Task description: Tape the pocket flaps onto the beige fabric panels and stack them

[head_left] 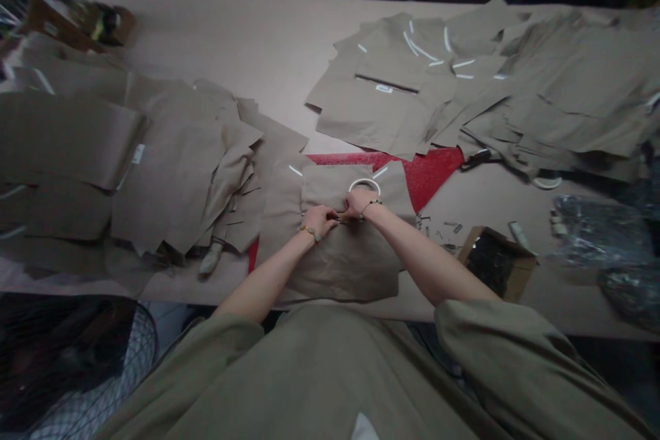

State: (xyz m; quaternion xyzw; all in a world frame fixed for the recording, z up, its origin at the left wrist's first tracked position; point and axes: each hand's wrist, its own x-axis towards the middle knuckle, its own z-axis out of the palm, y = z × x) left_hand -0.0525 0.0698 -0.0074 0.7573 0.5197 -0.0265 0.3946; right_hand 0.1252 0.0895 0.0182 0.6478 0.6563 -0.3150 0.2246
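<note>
A grey-brown fabric panel lies in front of me on the table, with short white strips near its upper corners. My left hand is closed, its fingertips pinching the cloth at a dark slit-like line in the middle of the panel. Just to its right, my right hand is also closed on the cloth, fingertips close to the left ones. Something small and dark or shiny shows between the fingertips, too small to name. A white ring shows just above my right hand; whether the hand holds it I cannot tell.
A red sheet lies under the panel. Fabric pieces are heaped at left and upper right, one with a dark slit and white label. At right stand a small open cardboard box, scattered small metal pieces and clear plastic bags.
</note>
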